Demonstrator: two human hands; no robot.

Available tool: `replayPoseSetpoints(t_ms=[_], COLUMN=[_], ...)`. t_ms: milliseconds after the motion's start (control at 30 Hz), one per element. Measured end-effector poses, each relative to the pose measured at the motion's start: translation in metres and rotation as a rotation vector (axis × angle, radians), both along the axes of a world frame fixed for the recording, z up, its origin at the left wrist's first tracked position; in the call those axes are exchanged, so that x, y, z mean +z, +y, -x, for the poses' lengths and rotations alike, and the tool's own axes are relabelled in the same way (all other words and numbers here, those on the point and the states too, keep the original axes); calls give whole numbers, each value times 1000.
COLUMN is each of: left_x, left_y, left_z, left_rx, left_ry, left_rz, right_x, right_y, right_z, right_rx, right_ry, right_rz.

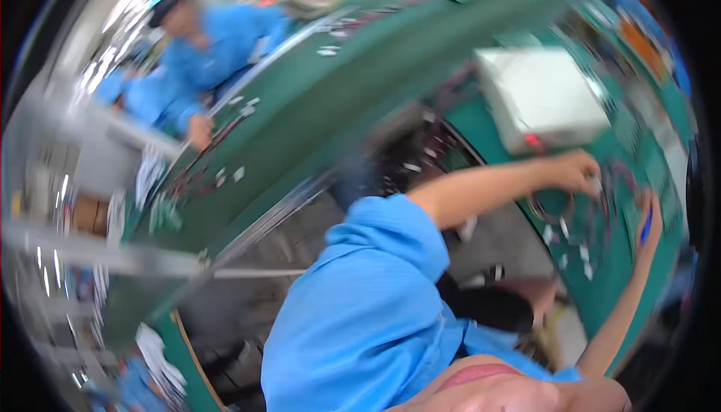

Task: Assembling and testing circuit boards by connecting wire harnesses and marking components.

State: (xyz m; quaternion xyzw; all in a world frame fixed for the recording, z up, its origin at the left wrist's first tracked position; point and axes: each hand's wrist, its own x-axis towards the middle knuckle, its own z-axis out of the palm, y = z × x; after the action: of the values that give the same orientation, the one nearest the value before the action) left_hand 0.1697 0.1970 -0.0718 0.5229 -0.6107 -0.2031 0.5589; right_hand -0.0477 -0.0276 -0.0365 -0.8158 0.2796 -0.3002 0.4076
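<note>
Bench [481, 123] crowded near both hands: white box [542, 96] blocks the far side, small parts [582, 250] and wire loop [550, 208] litter the mat between. Open green strip left of box.

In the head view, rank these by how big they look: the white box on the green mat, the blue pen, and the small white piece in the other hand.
1. White box, by far the largest.
2. Blue pen in the right hand.
3. Small white piece at the left hand.
Blur makes the last two close; the pen only looks slightly longer.

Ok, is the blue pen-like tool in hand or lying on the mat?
In hand. The right hand is closed around the blue tool, over the green mat; its tip is too blurred to see.
</note>
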Motion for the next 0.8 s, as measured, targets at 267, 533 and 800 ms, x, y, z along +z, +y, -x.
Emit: replayPoseSetpoints(t_ms=[267,533,800], left_x=[14,16,20], left_y=[1,3,5], left_z=[6,5,9], left_rx=[-128,-184,-166], left_ry=[198,351,373], left_rz=[-246,-323,-330], right_x=[0,3,-22], right_y=[-44,-37,-22], right_z=[69,99,111], right_rx=[-56,-47,-86], right_ry=[-82,-20,12], right_rz=[503,513,364])
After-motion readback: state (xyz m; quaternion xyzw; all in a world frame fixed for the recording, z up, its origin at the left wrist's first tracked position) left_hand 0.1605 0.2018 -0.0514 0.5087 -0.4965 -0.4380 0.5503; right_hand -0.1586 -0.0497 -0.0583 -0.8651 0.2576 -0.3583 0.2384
